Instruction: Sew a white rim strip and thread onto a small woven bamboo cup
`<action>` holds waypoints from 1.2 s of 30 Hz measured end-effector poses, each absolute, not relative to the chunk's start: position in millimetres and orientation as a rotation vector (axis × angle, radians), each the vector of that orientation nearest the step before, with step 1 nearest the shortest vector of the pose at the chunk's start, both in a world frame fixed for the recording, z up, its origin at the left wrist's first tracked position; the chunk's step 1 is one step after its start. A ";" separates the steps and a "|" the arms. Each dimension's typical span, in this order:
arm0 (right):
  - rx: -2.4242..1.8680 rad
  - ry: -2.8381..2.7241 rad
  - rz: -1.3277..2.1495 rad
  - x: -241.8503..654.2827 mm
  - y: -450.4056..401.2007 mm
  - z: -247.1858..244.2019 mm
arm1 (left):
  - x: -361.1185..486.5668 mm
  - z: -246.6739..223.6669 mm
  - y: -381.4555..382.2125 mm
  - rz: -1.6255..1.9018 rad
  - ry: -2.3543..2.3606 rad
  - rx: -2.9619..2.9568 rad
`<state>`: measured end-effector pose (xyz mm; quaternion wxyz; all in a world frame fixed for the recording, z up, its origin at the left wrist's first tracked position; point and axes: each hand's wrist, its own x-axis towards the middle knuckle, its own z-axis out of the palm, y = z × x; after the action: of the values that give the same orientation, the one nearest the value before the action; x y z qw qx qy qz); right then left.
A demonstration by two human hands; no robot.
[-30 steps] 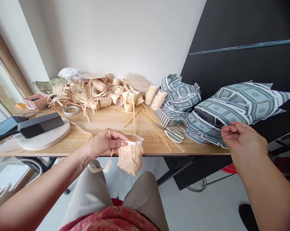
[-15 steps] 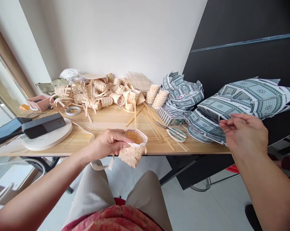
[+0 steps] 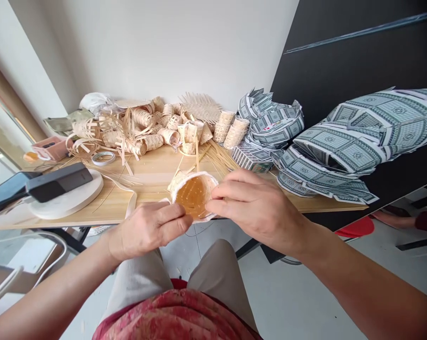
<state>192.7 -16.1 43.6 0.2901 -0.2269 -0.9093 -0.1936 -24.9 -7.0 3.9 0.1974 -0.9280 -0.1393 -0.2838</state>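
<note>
A small woven bamboo-strip basket (image 3: 193, 193) with a white-edged rim is tilted so that its amber inside faces me, at the table's front edge. My left hand (image 3: 151, 226) is closed on the near left of the rim, thumb and fingers pinching it. At the right side of the rim my right hand (image 3: 255, 205) is closed in a pinch, its fingertips touching the edge. Whatever lies between those fingertips is too small to make out. A thin thread (image 3: 196, 235) loops below the basket.
Woven pieces (image 3: 142, 127) and loose strips lie heaped at the back. Folded-card models (image 3: 351, 137) stand at the right. On the left are a tape roll (image 3: 103, 158), a pink box (image 3: 52, 147) and a black device (image 3: 59, 182) on a white round base (image 3: 68, 203).
My right hand has come in from the far right to the basket's rim. The basket has tipped, its mouth turning towards me. My left hand keeps its hold, now lower on the rim.
</note>
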 end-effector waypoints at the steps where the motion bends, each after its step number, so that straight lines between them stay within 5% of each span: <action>1: -0.596 -2.441 -0.523 191.7 -14.6 41.5 | -24.8 3.9 -7.8 -0.801 -0.393 -2.579; 36: -0.589 -2.430 -0.512 192.3 -7.3 23.9 | -20.5 -5.3 0.0 -0.874 -0.400 -2.655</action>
<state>192.3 -7.3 23.9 0.2907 -0.2207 -0.9110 -0.1920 -20.5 0.0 -5.3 0.1582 -0.9284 -0.1397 -0.3058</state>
